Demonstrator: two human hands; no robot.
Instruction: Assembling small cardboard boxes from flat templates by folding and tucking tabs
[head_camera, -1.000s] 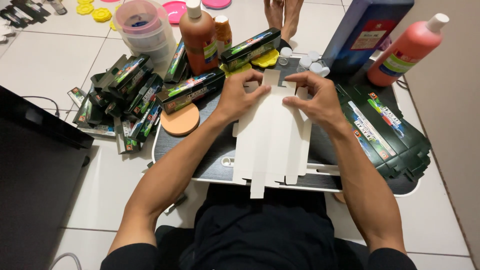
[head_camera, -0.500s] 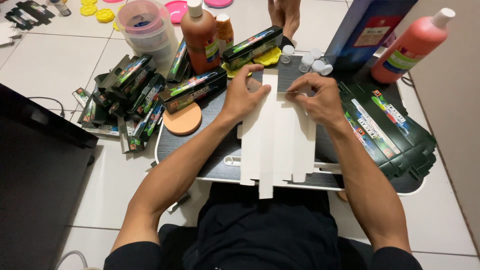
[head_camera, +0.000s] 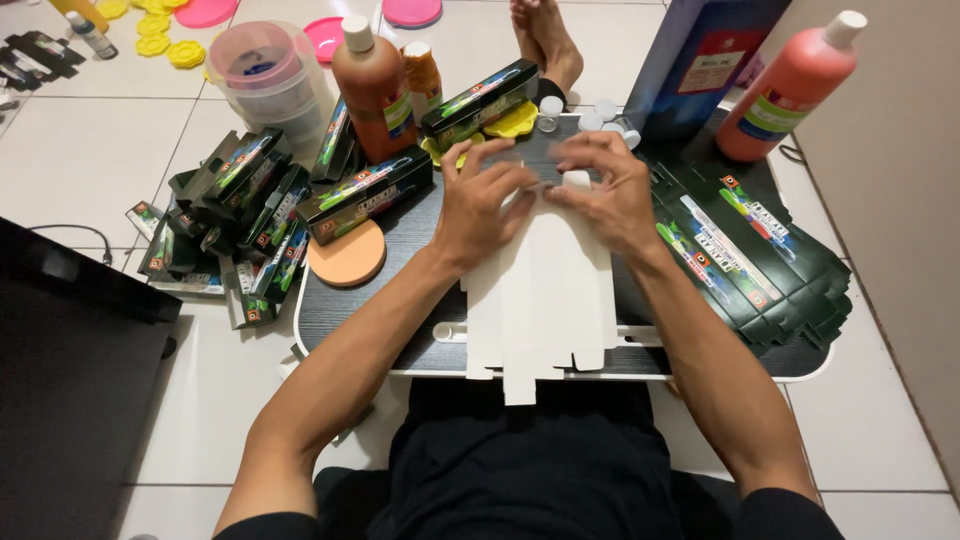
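White, the flat carton blank (head_camera: 540, 290) lay printed-side down on the dark lap tray (head_camera: 400, 240). The left hand (head_camera: 480, 205) and right hand (head_camera: 605, 195) pressed its top flap with spread fingers, gripping nothing. I judged a clean fold needed firm, even pressure along the crease.

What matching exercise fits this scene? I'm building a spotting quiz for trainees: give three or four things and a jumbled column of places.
Things:
1. flat white cardboard box blank
2. round orange disc
3. tall red plastic bottle with white cap
4. stack of flat dark green cartons

Places:
A. far right, by the wall
B. under both hands
C. tray's left edge
D. tray's right side

Pairs: 1-B, 2-C, 3-A, 4-D
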